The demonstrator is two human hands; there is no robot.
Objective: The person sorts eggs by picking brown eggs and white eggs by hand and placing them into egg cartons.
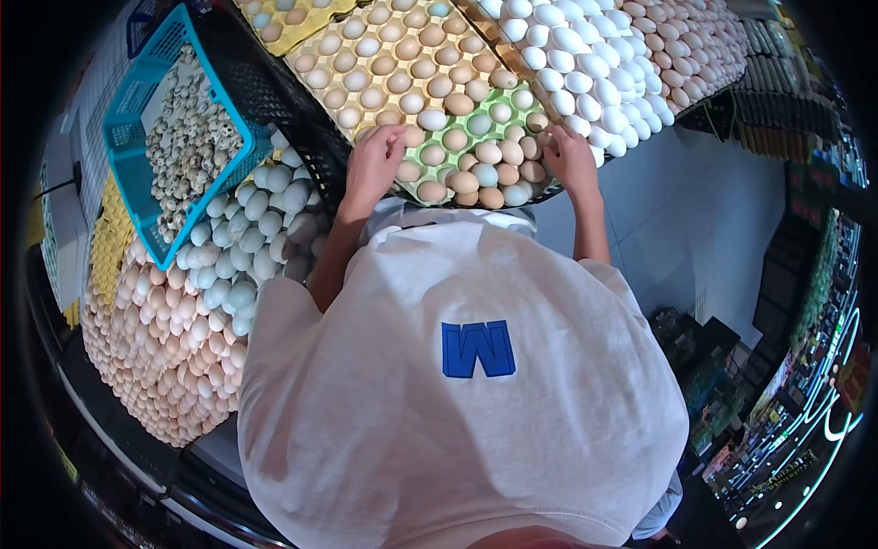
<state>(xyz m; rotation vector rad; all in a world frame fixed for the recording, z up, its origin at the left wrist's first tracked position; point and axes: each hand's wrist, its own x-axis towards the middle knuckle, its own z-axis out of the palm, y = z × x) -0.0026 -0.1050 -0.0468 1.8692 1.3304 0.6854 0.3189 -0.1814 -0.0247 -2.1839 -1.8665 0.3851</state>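
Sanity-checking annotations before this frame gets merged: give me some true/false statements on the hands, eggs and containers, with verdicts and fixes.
1. The speckled eggs sit in a blue basket. True.
2. The left hand is inside that basket. False: it is by the left side of the green tray.
3. The right hand is by the right side of the green tray. True.
4. The green tray holds nothing. False: brownish eggs and some paler ones are on it.
5. White eggs are piled beyond the right hand. True.
6. The shirt patch is red. False: it is blue.
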